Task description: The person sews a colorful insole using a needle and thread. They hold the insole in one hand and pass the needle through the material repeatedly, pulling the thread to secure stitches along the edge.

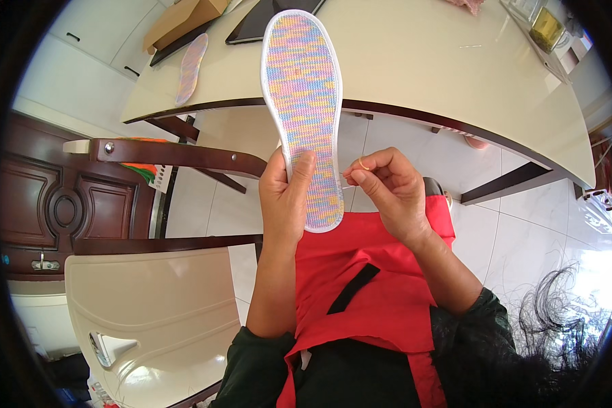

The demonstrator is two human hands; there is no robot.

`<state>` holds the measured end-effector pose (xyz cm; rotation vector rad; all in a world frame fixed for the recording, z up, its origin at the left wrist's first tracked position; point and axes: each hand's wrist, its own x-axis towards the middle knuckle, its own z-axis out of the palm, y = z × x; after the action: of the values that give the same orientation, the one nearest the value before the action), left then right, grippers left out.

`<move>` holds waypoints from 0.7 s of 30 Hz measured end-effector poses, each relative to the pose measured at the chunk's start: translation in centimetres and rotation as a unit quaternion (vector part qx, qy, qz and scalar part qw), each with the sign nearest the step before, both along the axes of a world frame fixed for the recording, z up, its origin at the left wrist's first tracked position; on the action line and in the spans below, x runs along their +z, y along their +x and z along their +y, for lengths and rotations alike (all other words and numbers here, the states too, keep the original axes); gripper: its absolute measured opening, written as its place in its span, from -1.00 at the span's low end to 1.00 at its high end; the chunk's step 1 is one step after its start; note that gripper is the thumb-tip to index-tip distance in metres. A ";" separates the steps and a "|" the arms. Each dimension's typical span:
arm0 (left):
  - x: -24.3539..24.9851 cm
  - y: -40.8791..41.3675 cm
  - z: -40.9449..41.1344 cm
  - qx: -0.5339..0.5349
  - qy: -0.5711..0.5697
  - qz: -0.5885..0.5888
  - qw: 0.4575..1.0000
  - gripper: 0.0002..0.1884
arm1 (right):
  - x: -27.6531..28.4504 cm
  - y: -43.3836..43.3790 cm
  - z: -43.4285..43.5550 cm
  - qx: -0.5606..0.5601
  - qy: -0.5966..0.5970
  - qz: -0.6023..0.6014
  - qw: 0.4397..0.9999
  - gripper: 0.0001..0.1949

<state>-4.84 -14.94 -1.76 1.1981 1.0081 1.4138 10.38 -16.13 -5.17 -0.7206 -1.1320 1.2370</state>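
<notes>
Upright before me is a knitted-look insole (301, 102) in pink, blue and yellow with a white bound edge. My left hand (285, 199) grips its lower part, thumb across the patterned face and fingers behind. Close to its lower right edge, my right hand (390, 191) pinches a fine thread (348, 187) between thumb and forefinger. A needle in that pinch is too small to make out. On a finger of this hand sits a yellow ring-like band (363, 164).
On the cream table (413, 66) lie a matching insole (192, 69), a black flat device (250, 25), a cardboard box (183, 23) and a glass jar (546, 30). A chair (158, 311) stands at my left, its wooden armrest (178, 154) near my hand. A red apron (357, 285) covers my lap.
</notes>
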 end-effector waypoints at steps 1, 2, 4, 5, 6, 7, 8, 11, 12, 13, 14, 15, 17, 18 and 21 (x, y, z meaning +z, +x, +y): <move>0.0 0.0 0.0 0.002 0.000 0.002 1.000 -0.75 | 0.0 0.0 0.0 -0.007 0.001 -0.010 1.000 -0.94; 0.0 0.0 0.0 0.003 0.000 0.004 1.000 -0.75 | 0.0 -0.1 0.0 -0.023 0.014 -0.023 0.999 -0.93; 0.0 0.0 0.0 0.004 -0.004 0.007 1.000 -0.75 | -0.1 -0.2 0.0 -0.055 0.040 -0.049 0.996 -0.93; -0.1 0.0 0.0 0.004 -0.005 0.009 1.000 -0.75 | -0.1 -0.2 0.0 -0.075 0.072 -0.086 0.991 -0.92; -0.1 0.0 0.0 0.006 -0.003 0.011 1.000 -0.75 | -0.1 -0.2 -0.1 -0.095 0.104 -0.122 0.982 -0.91; -0.1 0.1 0.0 0.007 -0.001 0.012 1.000 -0.74 | -0.1 -0.2 -0.1 -0.115 0.136 -0.157 0.971 -0.89; -0.1 0.1 0.0 0.009 0.001 0.014 1.000 -0.74 | 0.0 -0.1 -0.1 -0.120 0.164 -0.185 0.961 -0.88; -0.1 0.0 0.0 0.010 -0.003 0.020 1.000 -0.74 | 0.3 0.1 -0.1 -0.134 0.226 -0.234 0.936 -0.84; -0.1 0.0 0.1 0.007 -0.004 0.018 1.000 -0.75 | 0.3 0.0 -0.1 -0.139 0.233 -0.228 0.935 -0.83; -0.1 0.0 0.0 0.004 -0.005 0.016 1.000 -0.76 | 0.4 -0.1 -0.1 -0.144 0.239 -0.222 0.934 -0.83; -0.1 0.0 0.1 0.001 -0.006 0.014 1.000 -0.77 | 0.4 -0.2 0.0 -0.154 0.242 -0.218 0.933 -0.83; -0.1 0.0 0.1 0.005 -0.001 0.018 1.000 -0.76 | 0.5 -0.3 -0.1 -0.163 0.245 -0.213 0.932 -0.83; 0.0 0.2 0.1 0.011 0.007 0.025 1.000 -0.74 | 0.6 -0.4 -0.1 -0.175 0.242 -0.201 0.933 -0.82; 0.1 0.2 0.0 0.014 0.005 0.027 1.000 -0.74 | 0.6 -0.5 -0.2 -0.179 0.235 -0.193 0.936 -0.82; 0.3 0.1 0.0 0.021 -0.001 0.029 0.999 -0.74 | 0.6 -0.5 -0.3 -0.181 0.226 -0.185 0.939 -0.82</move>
<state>-4.71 -14.90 -1.49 1.2292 1.0798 1.4178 9.90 -16.39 -4.54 -0.7806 -1.4499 0.5086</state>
